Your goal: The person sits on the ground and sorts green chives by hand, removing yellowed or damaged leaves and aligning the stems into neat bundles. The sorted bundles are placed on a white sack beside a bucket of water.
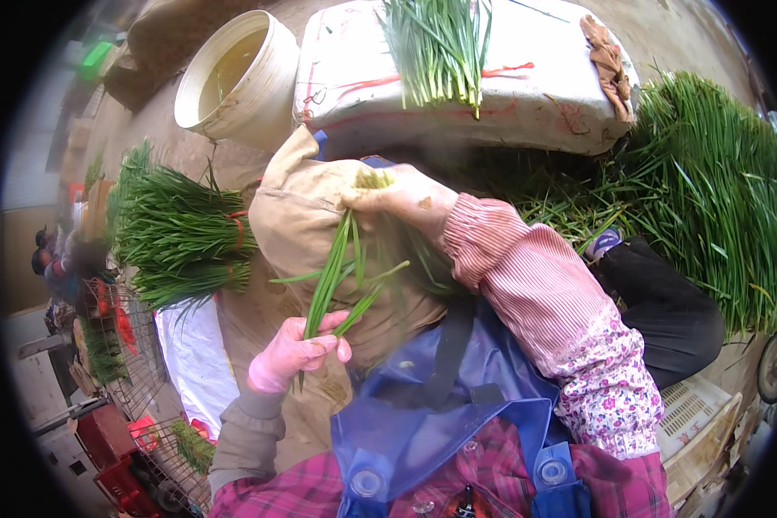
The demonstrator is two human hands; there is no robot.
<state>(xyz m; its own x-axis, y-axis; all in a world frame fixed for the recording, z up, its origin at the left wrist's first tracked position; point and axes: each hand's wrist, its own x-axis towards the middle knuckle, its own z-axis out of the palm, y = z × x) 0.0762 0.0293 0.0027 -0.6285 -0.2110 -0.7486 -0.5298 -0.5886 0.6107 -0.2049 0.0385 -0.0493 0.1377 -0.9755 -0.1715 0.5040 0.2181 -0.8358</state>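
My left hand [301,349], in a thin pink glove, holds the leafy ends of a few long green leaves [330,278], likely garlic chives. Above my lap, my right hand [395,194] is closed around the other ends, with pale yellowish stalk bits showing between its fingers; blurred leaves hang below its wrist. Beyond my knees, a small bunch of chives [435,58] lies on a white wrapped bale [349,78], stalk ends towards me. Bundles of chives [181,233] tied with red bands are stacked at the left.
A white bucket [233,78] with murky liquid stands at the upper left. Loose chives [706,194] form a large heap at the right. A brown cloth [605,65] lies on the bale. A wire cart [129,349] and a person [55,262] are at the far left; a plastic crate [693,414] is lower right.
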